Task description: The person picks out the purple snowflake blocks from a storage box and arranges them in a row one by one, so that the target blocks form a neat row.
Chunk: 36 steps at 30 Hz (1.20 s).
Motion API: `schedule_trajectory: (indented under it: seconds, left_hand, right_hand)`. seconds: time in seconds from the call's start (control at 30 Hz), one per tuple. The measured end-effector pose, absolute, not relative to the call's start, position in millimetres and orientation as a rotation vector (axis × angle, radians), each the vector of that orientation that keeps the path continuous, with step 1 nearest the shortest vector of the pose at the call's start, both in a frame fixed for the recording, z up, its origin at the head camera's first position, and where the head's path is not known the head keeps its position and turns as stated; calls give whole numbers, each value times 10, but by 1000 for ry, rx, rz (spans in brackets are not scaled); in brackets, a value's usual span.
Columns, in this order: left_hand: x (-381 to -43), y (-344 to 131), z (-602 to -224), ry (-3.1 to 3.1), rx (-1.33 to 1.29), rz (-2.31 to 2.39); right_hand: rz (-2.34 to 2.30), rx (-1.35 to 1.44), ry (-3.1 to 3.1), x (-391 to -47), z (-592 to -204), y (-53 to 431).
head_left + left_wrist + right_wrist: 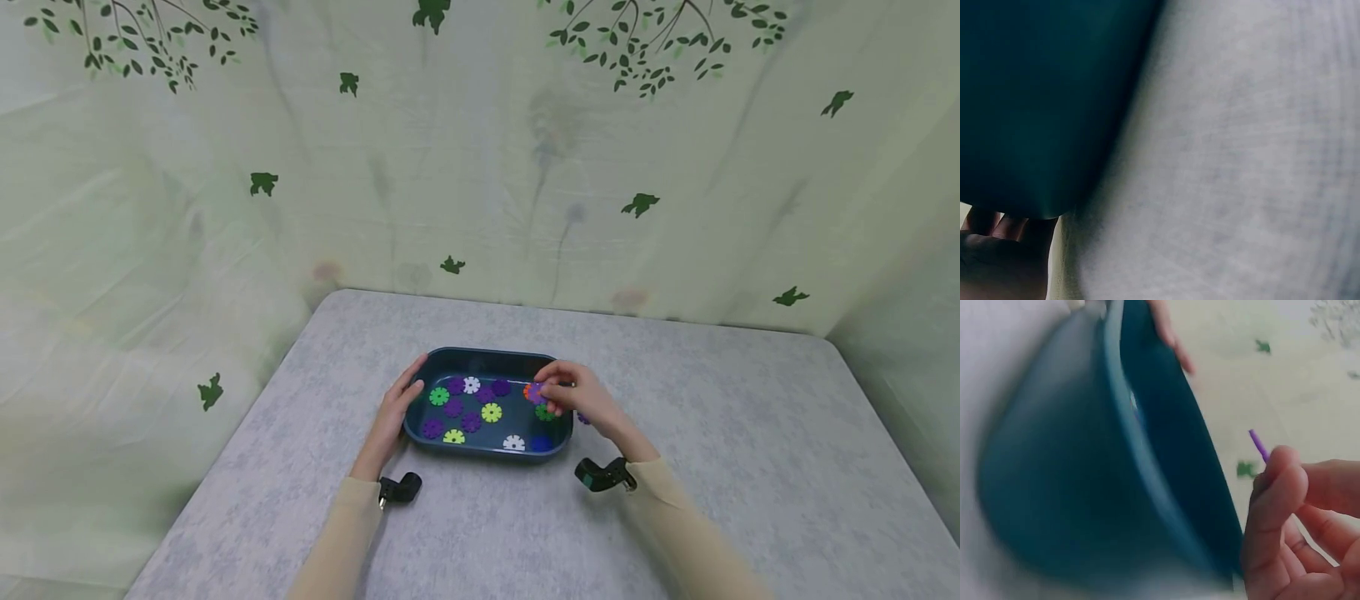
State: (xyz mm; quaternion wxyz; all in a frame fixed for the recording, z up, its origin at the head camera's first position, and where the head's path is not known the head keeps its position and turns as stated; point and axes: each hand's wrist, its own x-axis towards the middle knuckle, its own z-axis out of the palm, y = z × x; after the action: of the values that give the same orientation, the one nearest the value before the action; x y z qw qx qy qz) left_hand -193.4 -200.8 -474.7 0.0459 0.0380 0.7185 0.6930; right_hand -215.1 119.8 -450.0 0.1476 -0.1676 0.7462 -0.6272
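Observation:
A dark blue-green tray [480, 454] stands on the table with several notched plastic discs inside, in purple, green, yellow, white and blue. My left hand [392, 410] holds the tray's left end, thumb over the rim and fingers along the outer wall. Above the right end, my right hand [591, 403] pinches a purple notched disc [1259, 445] between thumb and fingertip; the right wrist view shows it edge-on. An orange disc [527, 392] shows just beside the pinched one in the head view. Below those fingers lies a green disc [545, 412], partly hidden.
Another purple disc [583, 418] peeks out by the tray's right outer side, partly covered by the right wrist. The grey table [750, 433] reaches back to a pale curtain [480, 167] printed with leaves. Both wrists wear black cameras.

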Motion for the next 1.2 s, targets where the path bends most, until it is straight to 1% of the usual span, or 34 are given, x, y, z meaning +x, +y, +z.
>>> schedule_trajectory:
  seconds: [0.2,0.33,0.57,0.7,0.93,1.07,1.2]
  left_hand:
    - [-1932,-2008,-4743,2202,117,2112]
    - [-1933,-2004,-4745,2208,119,2119]
    - [-1922,-1988,-4733,2194,120,2137]
    - [-1919,-1987,-4729,2208,133,2127]
    - [-1918,-1988,-4741,2215,134,2121]
    - [-1914,-1990,-4741,2217,118,2122]
    - [-1919,-1990,-4744,2214,116,2127]
  right_hand:
    - [-1878,-231,2254,-2130,-4635,1665]
    - [-1789,-59,2333,-2084,-4752,1897]
    - [-1661,-22,2400,-2003,-4901,2098]
    - [-1560,-39,2479,-1982,-4929,2111]
    - [-1411,-86,2660,-1991,-4859,2050]
    - [-1561,-96,2605,-2014,-4691,1919]
    - [-1795,-191,2437,-2030,-4491,1662]
